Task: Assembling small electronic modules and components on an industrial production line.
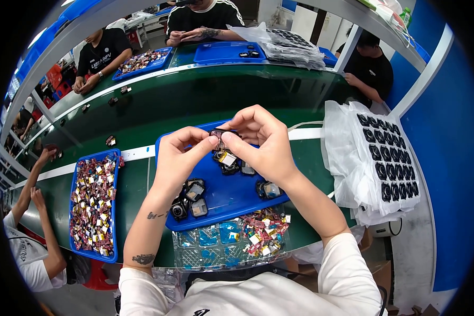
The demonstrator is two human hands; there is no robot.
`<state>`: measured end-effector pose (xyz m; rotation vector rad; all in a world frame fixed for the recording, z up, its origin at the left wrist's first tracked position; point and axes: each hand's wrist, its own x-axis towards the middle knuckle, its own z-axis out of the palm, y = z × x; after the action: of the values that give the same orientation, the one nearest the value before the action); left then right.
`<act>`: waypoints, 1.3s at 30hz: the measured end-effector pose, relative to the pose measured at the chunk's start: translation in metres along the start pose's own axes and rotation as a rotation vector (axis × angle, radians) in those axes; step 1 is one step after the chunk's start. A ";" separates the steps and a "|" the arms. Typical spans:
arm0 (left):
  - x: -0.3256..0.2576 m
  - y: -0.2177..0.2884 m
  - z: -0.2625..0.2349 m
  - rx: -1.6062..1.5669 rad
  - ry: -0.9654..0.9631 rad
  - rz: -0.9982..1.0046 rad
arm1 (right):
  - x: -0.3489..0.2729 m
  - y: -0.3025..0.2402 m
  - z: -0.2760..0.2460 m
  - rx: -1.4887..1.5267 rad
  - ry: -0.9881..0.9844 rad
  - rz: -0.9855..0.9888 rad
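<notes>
Over the blue tray (pixel 237 203), my left hand (pixel 181 155) and my right hand (pixel 266 145) pinch a small black housing (pixel 220 136) between thumbs and fingertips. My thumbs press on its face, so much of it is covered. Just below the fingers lie more black housings (pixel 228 167), one with a silver-and-yellow battery (pixel 226 158) showing. Near my left wrist, several square black cases (pixel 196 190) rest in the tray, one of them with a round lens-like ring (pixel 179 209). Another case (pixel 269 189) sits by the tray's right side.
Against the tray's near edge is a clear compartment tray (pixel 192 255) with a heap of small red circuit boards (pixel 266 231). A blue bin (pixel 116 247) of boards and batteries stands left. Stacked trays of black parts (pixel 389 158) stand right. Co-workers sit across the green conveyor (pixel 195 97).
</notes>
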<state>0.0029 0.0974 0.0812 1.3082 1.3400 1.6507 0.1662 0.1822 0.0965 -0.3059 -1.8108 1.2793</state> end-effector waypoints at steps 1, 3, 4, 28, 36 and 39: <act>0.003 0.004 0.001 0.048 0.008 -0.017 | 0.001 -0.001 -0.002 -0.022 0.002 0.018; 0.014 0.008 -0.004 0.121 0.037 -0.018 | 0.004 -0.002 -0.005 -0.099 0.082 -0.080; 0.026 0.007 -0.008 0.185 0.063 -0.041 | 0.005 -0.005 -0.009 -0.159 0.066 -0.094; 0.019 -0.031 0.003 0.725 -0.072 0.232 | -0.005 -0.014 -0.010 -0.571 -0.276 -0.443; -0.090 -0.022 0.049 1.010 -0.738 0.475 | -0.007 -0.011 -0.003 -0.548 -0.250 -0.355; -0.091 -0.035 0.054 1.072 -0.727 0.508 | -0.008 -0.009 -0.004 -0.583 -0.268 -0.357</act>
<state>0.0782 0.0424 0.0197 2.6873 1.4819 0.4268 0.1763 0.1758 0.1010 -0.1150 -2.3243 0.5465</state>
